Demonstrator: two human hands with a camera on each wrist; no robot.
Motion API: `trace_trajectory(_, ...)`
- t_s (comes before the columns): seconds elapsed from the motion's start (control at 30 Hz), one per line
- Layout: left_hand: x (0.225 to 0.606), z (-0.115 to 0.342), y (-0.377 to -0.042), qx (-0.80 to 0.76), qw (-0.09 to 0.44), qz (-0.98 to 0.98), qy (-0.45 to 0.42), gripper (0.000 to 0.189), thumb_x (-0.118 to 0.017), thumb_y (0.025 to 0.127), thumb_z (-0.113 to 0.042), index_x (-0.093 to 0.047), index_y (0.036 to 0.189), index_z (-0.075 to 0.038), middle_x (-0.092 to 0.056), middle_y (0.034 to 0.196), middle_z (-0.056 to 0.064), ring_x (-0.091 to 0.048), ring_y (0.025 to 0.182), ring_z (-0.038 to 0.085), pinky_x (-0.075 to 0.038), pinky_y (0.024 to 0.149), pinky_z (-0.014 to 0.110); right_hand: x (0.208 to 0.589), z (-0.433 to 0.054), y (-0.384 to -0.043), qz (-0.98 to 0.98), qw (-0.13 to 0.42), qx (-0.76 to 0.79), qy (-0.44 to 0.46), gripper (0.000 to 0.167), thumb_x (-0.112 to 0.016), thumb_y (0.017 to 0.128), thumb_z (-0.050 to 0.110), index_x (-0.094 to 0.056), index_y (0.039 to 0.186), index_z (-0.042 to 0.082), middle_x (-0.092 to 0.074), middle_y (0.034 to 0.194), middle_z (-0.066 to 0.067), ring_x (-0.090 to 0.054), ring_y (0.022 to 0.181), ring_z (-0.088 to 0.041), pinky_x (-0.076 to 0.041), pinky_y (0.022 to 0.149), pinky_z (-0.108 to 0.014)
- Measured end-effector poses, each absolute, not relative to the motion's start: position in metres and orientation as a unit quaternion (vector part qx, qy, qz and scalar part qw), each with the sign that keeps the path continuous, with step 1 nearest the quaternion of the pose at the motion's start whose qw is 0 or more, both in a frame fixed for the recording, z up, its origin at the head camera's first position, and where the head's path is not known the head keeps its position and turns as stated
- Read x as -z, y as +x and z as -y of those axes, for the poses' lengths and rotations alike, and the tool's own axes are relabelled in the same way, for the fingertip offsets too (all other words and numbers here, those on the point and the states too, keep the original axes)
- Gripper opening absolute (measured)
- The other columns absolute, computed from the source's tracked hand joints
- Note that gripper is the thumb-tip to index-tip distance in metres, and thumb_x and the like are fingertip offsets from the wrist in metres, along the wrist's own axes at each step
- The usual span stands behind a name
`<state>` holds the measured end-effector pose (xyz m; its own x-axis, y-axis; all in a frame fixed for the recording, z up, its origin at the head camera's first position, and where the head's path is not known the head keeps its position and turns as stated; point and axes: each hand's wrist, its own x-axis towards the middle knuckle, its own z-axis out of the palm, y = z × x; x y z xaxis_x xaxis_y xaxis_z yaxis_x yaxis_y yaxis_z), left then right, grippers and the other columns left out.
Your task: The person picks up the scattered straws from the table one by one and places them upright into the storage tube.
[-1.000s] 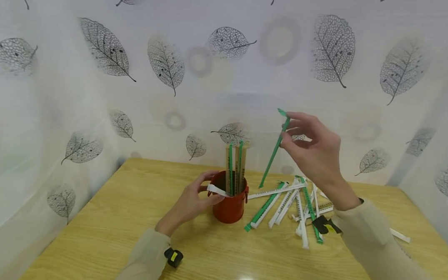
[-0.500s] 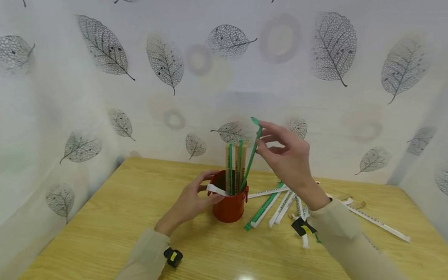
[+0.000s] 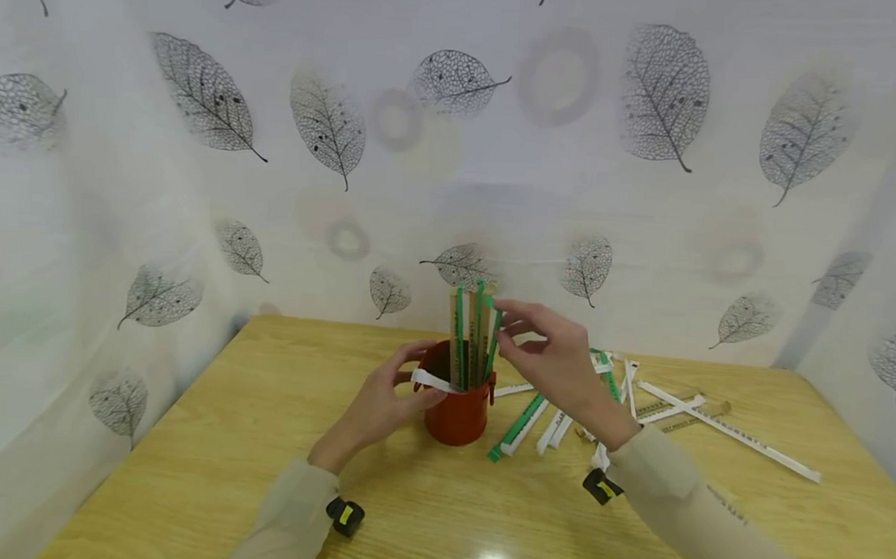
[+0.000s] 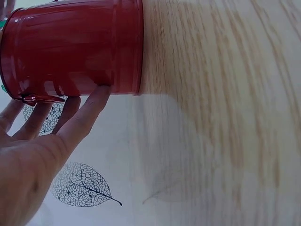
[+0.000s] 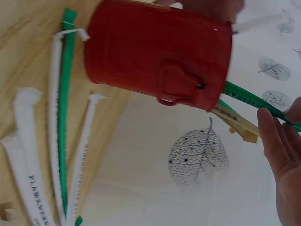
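A small red metal bucket (image 3: 455,420) stands upright on the table, holding several brown and green paper-wrapped straws (image 3: 457,338). My left hand (image 3: 375,408) grips its left side, fingers behind and thumb at the front of the rim; the left wrist view shows fingertips on the bucket's wall (image 4: 70,52). A white wrapped straw (image 3: 434,381) leans out over the rim above that thumb. At the bucket's right edge my right hand (image 3: 546,346) pinches a green wrapped straw (image 3: 494,340) near its top. In the right wrist view this green straw (image 5: 247,96) reaches into the bucket's mouth.
Several white, green and brown wrapped straws (image 3: 741,438) lie scattered and crossed on the wooden table (image 3: 208,452), right of the bucket and partly behind my right arm. A pale curtain (image 3: 328,266) with a leaf print hangs behind the table.
My right hand has moved left and then down, bringing the green straw from above the table into the bucket. My left hand stays on the bucket.
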<state>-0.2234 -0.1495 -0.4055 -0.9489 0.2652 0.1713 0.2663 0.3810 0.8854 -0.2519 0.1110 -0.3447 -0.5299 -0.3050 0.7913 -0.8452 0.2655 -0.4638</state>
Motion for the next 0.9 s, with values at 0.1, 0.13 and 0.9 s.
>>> trace_trajectory(0.1,0.406,0.150,-0.223,0.533,-0.001,0.831,-0.159,0.063,-0.074,0.095,-0.035,-0.044,0.150,-0.034,-0.049,0.153,0.004,-0.055,0.134,0.037,-0.049,0.109,0.056,0.355,-0.110,-0.251,0.746,0.286,-0.456,0.392,0.043,-0.072,0.086,-0.011,-0.069,0.126,0.003,-0.075,0.099,-0.012,-0.076,0.082,-0.023,-0.062,0.066,-0.021)
trace_trajectory(0.13,0.406,0.150,-0.223,0.533,-0.001,0.831,-0.159,0.063,-0.074,0.095,-0.034,-0.044,0.150,-0.034,-0.049,0.153,0.005,-0.055,0.134,0.037,-0.049,0.109,0.056,0.358,-0.110,-0.252,0.746,0.287,-0.454,0.394,0.043,-0.072,0.085,-0.012,-0.069,0.126,0.002,-0.075,0.099,-0.012,-0.076,0.082,-0.023,-0.061,0.065,-0.021)
trace_trajectory(0.9,0.406,0.150,-0.223,0.532,0.006,0.831,-0.162,0.061,-0.074,0.094,-0.034,-0.046,0.148,-0.035,-0.051,0.151,0.005,-0.059,0.130,0.038,-0.053,0.105,0.054,0.360,-0.167,-0.262,0.839,0.273,-0.386,0.270,0.035,-0.066,0.093,-0.002,-0.070,0.127,0.008,-0.077,0.092,-0.012,-0.076,0.080,-0.025,-0.057,0.060,-0.018)
